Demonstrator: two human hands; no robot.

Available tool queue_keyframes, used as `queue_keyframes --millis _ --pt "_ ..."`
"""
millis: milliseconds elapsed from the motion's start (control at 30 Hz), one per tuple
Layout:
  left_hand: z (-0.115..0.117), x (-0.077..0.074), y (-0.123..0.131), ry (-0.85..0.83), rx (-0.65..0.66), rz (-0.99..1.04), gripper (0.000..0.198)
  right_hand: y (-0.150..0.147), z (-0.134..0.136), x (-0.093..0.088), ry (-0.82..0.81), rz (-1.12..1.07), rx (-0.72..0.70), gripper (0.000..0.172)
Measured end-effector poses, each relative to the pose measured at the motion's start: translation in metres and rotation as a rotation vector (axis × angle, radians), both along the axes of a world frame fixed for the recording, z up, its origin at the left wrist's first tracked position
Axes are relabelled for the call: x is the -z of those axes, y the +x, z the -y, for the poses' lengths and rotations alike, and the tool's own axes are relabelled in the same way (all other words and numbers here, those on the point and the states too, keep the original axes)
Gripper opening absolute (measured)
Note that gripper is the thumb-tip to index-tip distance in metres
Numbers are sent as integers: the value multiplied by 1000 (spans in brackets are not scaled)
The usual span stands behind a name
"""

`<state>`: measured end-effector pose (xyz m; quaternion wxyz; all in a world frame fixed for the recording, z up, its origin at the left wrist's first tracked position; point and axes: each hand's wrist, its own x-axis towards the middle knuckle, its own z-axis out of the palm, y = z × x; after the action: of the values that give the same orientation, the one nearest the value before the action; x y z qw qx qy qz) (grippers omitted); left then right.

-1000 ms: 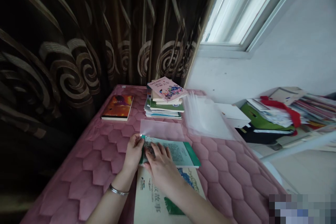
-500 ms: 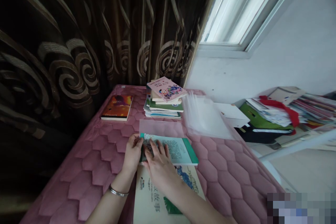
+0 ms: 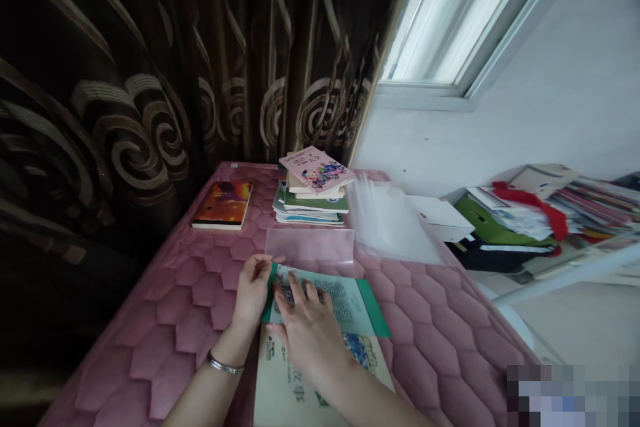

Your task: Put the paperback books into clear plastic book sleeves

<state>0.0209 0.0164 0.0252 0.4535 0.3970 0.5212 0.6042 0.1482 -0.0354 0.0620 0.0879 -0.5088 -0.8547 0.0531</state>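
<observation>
Before me lies a cream book with a picture on its cover. Across its upper part is a pale blue-green cover flap with green ends and small print. My right hand lies on this flap, fingers spread and flat. My left hand is pinched at the flap's upper left corner, on the edge of a clear plastic book cover that reaches out beyond the flap. The exact grip is partly hidden by the fingers. A bracelet circles my left wrist.
A stack of books stands at the back of the pink quilted surface. An orange book lies left of it, and clear plastic sheets lie right. Papers and folders sit beyond the right edge; a dark curtain hangs behind.
The flap has moved down toward me and covers more of the cream book. More of the clear plastic shows beyond it. My right hand has slid slightly nearer; the left stays at the corner.
</observation>
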Motion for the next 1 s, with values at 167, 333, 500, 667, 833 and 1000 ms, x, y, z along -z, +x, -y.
queue_keyframes --millis 167,333,500,667,833,1000 --pt "1 -1 0 -9 11 13 27 -2 -4 7 39 23 26 51" --pt "2 -6 1 5 40 7 31 -4 -7 13 49 33 35 44" --pt "2 -9 -2 3 107 -21 30 -6 -7 12 42 29 62 49" --pt "1 -6 -5 -14 91 -52 28 -7 -6 16 83 11 81 53" --pt "2 -9 -4 -24 83 -70 23 -8 -9 24 114 -22 94 55" --pt "3 -9 -5 -20 102 -59 22 -5 -8 23 91 -50 44 59"
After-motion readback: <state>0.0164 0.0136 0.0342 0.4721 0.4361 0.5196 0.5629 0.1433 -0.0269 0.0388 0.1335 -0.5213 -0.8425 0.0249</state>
